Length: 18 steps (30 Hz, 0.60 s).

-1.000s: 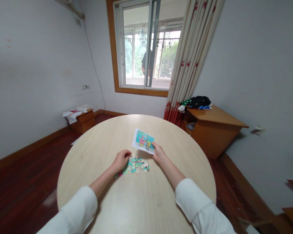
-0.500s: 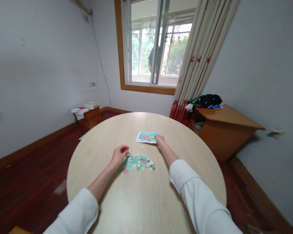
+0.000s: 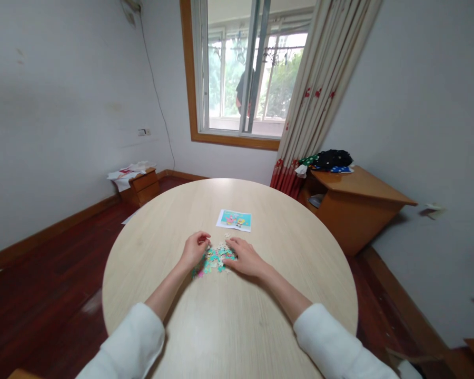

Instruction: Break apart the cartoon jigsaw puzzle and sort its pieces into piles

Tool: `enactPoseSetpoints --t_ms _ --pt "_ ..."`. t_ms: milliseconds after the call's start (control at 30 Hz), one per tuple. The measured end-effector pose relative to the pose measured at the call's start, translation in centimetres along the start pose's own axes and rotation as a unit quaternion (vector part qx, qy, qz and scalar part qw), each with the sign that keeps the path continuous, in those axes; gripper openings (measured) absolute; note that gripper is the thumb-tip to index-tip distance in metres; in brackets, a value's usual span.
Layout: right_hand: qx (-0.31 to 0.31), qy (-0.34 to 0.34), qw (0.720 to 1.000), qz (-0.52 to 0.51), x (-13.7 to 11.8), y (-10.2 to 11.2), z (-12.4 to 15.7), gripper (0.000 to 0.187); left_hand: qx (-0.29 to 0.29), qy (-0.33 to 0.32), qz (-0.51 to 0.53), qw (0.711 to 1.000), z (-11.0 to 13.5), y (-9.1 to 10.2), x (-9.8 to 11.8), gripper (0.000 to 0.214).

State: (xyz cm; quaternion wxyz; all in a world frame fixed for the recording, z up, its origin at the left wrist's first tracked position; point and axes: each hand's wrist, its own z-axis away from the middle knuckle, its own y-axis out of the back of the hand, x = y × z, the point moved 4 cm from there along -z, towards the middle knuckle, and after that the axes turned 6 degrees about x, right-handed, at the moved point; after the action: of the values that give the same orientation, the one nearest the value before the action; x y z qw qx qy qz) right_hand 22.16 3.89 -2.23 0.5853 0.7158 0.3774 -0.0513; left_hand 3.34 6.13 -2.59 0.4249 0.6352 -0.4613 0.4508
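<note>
A heap of small jigsaw puzzle pieces (image 3: 215, 257), mostly turquoise and white with some pink and yellow, lies on the round wooden table (image 3: 229, 321). At the heap's upper left edge is my left hand (image 3: 194, 250), its fingers loosely curled with a small gap at the thumb; I see nothing held in it. My right hand (image 3: 247, 256) rests over the heap's right side, thumb and fingers spread and touching pieces. Beyond the heap, a picture card (image 3: 236, 221) with a pink and a yellow cartoon figure lies flat, untouched by either hand.
A wooden desk (image 3: 363, 210) with a pile of dark cloth (image 3: 334, 159) stands right of the table. At the far left is a small drawer cabinet (image 3: 144, 187) topped with papers. Behind are a window (image 3: 245, 73) and a long curtain (image 3: 316, 89); a person stands outside.
My right hand has let go of the picture card, which now lies flat, and has come down and left onto the puzzle pieces. The left hand stays beside the heap.
</note>
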Motion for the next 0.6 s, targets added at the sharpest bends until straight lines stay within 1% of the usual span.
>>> enactPoseSetpoints --t_ms 33,67,133,233,367,400,533,600 --pt "-0.011 -0.005 1.0 0.018 -0.6 -0.5 0.6 0.063 -0.004 -0.005 -0.003 1.0 0.1 -0.3 -0.1 0.017" --pt "-0.009 -0.006 0.999 0.033 -1.1 -0.7 0.9 0.06 -0.007 -0.01 -0.006 1.0 0.1 -0.5 -0.2 0.016" --pt "0.01 -0.006 0.999 0.047 -1.8 -1.0 1.2 0.047 -0.013 -0.02 -0.013 1.0 0.4 -0.8 -0.4 0.014" --pt "0.046 0.002 0.998 0.042 -2.1 -1.2 1.0 0.024 -0.023 -0.037 -0.022 0.999 0.8 -0.9 -0.7 0.011" --pt "0.086 0.02 0.996 -0.008 -1.7 -1.4 0.7 0.01 -0.034 -0.084 -0.047 0.995 1.4 -1.0 -0.6 0.017" --pt "0.095 0.027 0.995 -0.028 -1.7 -1.5 0.6 0.009 -0.038 -0.095 -0.052 0.993 1.5 -1.0 -0.5 0.019" --pt "0.122 0.063 0.985 -0.105 -1.7 -1.2 0.2 0.02 -0.046 -0.127 -0.054 0.989 1.8 -1.0 0.1 0.021" --pt "0.136 0.072 0.98 -0.126 -1.8 -0.8 0.1 0.022 -0.051 -0.139 -0.052 0.988 1.9 -1.0 0.3 0.022"
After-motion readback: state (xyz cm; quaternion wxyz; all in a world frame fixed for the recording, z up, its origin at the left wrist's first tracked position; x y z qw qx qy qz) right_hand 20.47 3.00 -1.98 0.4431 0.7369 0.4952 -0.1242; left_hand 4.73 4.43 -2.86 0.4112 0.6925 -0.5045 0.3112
